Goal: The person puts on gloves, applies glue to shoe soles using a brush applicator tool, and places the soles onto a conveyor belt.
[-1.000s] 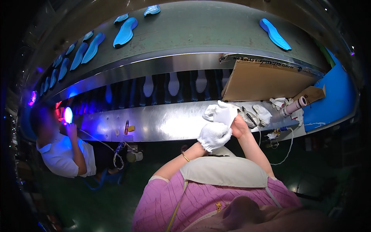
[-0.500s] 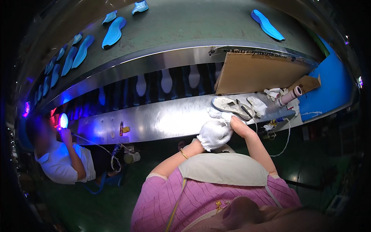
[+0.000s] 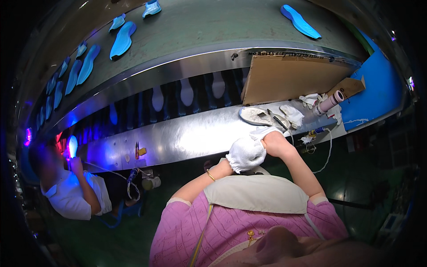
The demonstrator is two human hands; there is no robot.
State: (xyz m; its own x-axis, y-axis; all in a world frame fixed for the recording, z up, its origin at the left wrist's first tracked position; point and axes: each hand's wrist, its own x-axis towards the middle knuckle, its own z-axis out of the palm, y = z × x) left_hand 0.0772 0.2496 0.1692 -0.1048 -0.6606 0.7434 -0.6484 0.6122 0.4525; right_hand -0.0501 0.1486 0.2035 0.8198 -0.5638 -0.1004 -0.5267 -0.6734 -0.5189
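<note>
My left hand [image 3: 246, 155] wears a white knitted glove, its cuff bunched near the wrist; I cannot make out how its fingers lie. Close against it, my bare right hand [image 3: 276, 144] is closed on white glove fabric [image 3: 262, 132] at the fingertip end of the left hand. Just beyond both hands, a pale shoe sole [image 3: 254, 115] lies on the metal ledge, with a dark pen-like tool [image 3: 280, 121] across its right end. Crumpled white cloth [image 3: 292, 116] sits beside the sole.
A cardboard sheet [image 3: 293, 80] leans behind the ledge [image 3: 178, 142]. To its right stand a pink bottle [image 3: 330, 102] and white gloves [image 3: 309, 100]. Blue-lit soles [image 3: 122, 41] lie on the green belt [image 3: 200, 26]. A co-worker [image 3: 75, 191] sits at left, holding a glowing sole.
My right hand has shifted slightly, its fingers now curled closer round the glove fabric. The whole view has moved a little; the left hand stays nearly where it was.
</note>
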